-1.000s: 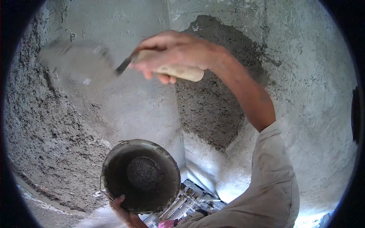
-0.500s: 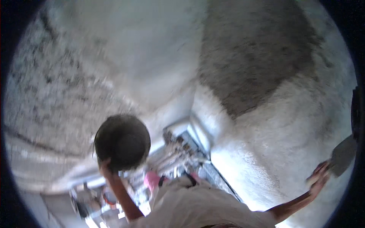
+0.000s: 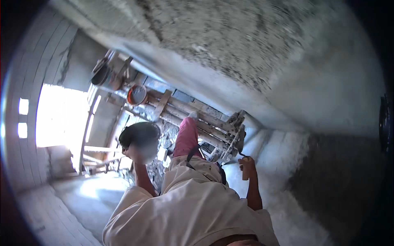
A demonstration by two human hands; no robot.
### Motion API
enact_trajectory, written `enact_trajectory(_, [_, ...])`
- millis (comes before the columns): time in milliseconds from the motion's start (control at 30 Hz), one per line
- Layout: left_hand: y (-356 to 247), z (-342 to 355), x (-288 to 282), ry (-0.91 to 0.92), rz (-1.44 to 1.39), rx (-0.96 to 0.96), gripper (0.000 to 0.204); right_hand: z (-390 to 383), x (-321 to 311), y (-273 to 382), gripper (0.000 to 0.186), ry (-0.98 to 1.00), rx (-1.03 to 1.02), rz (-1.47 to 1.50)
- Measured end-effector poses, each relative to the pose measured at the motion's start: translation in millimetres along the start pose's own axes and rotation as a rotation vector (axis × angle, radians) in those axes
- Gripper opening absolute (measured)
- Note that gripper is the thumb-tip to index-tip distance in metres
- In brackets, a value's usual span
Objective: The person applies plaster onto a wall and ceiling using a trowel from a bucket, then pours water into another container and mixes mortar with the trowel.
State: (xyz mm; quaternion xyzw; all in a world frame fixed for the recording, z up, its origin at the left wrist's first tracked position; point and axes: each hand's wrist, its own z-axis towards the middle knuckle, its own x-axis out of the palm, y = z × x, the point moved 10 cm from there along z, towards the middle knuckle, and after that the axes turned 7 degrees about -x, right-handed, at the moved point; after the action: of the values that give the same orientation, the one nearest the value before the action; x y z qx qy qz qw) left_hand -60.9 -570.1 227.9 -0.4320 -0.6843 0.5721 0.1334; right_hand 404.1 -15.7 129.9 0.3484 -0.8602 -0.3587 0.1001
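Observation:
My left hand [image 3: 133,154] is wrapped round the side of a dark, round bucket [image 3: 144,138], held out at the left with its dark mouth facing up and away. Its side is smeared grey, and I cannot see what is inside. At the right, lower than before, my right hand [image 3: 247,163] grips the pale wooden handle of a trowel [image 3: 245,175]. The trowel's thin metal neck shows above the fingers; its blade is seen nearly edge-on or hidden. Neither tool touches the wall.
Below me runs a scaffold of wooden poles [image 3: 207,129], with a cross plank [image 3: 163,102]. An orange-rimmed bucket [image 3: 137,95] stands on its far end. A rough grey wall [image 3: 230,37] rises alongside; a dark wet plaster patch [image 3: 336,176] lies right. A bright opening [image 3: 61,117] is left.
My view has swung left along the scaffold. The bucket stays in my left hand, and the right hand with the trowel has come in from the far right, closer to my body.

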Motion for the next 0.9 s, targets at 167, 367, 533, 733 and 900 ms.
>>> enact_trajectory(167, [31.2,20.5,-116.6,-0.528,0.469,-0.292,0.063,65.4,7.5,95.8,0.025,0.066,0.031,-0.369])
enact_trajectory(367, [53.9,47.9,-156.6,-0.642,0.387,-0.441,0.047,116.7,47.0,159.6,0.029,0.114,0.122,-0.362])
enact_trajectory(533, [80.5,110.1,-147.8,-0.398,-0.018,-0.603,0.038,130.7,171.0,244.3,0.027,0.234,0.122,-0.369])
enact_trajectory(733, [32.8,61.6,-23.7,-0.158,-0.610,-0.678,0.029,171.1,295.3,346.2,0.043,0.400,-0.085,-0.699])
enact_trajectory(900, [-16.4,3.9,4.2,-0.255,-0.820,-0.682,0.036,196.2,392.4,445.5,0.044,0.590,-0.320,-0.937])
